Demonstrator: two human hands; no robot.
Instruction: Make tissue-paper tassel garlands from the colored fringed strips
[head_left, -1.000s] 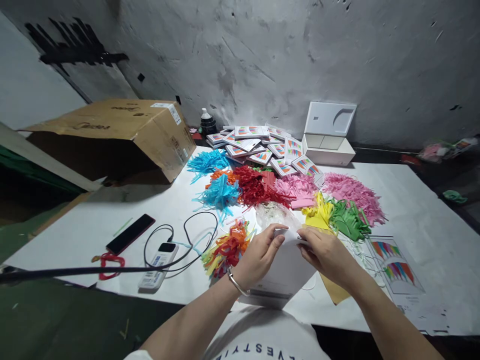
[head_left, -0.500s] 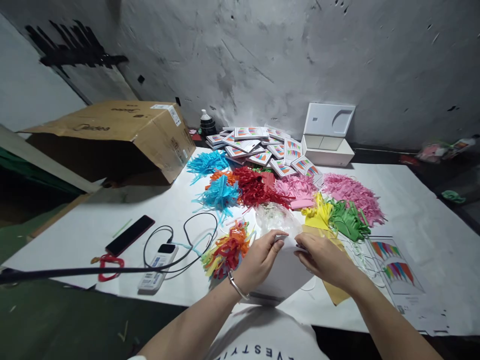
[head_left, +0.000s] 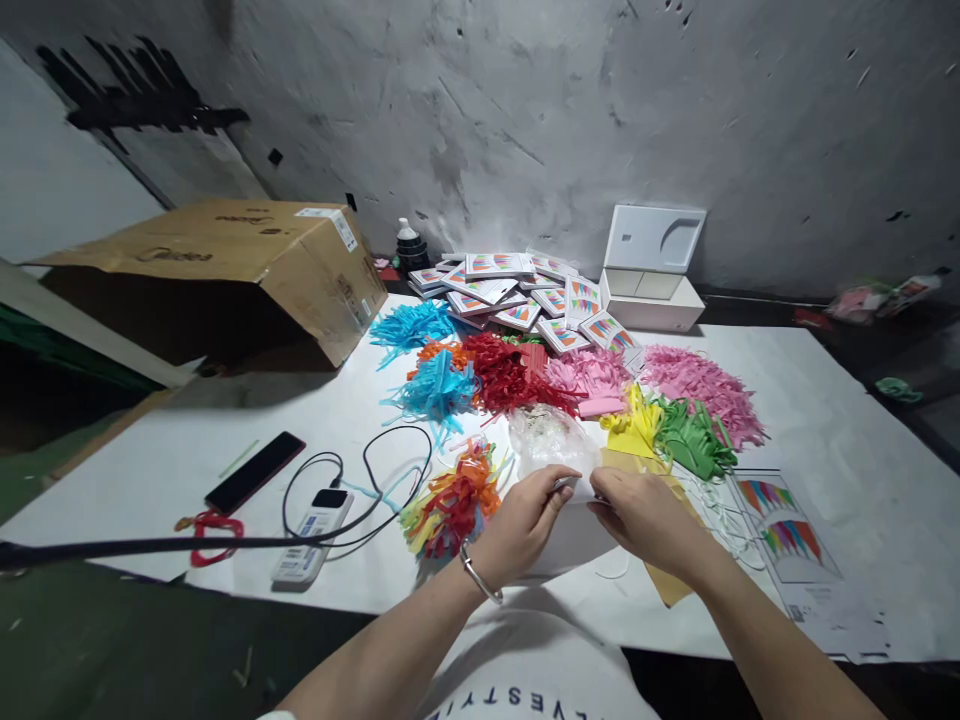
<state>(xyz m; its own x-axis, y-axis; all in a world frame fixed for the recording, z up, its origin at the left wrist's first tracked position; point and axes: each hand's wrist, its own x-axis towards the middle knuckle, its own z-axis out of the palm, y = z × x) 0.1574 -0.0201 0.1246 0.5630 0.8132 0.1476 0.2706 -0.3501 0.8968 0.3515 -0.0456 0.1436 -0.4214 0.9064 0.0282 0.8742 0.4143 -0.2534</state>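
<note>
grey wall (head_left: pixel 510 110), white table (head_left: pixel 847 470), a sheet (head_left: pixel 574 540) pinched near the front edge.
a box (head_left: pixel 202 250) takes up the table's far left, packets (head_left: pixel 499 265) heap by the wall, and red fringe (head_left: pixel 499 375) sits mid-table beside the pink pile (head_left: pixel 701 395). compared with a second ago, both hands sit a little lower in view and less of the sheet's face shows; the fringe has kept its place. the left hand (head_left: pixel 529 515) has thumb and fingers closed on the sheet's far edge; the right hand (head_left: pixel 645 515) pinches it just beside. white tabletop shows from the pink pile to the right edge, and between box and phone (head_left: pixel 255 472).
</note>
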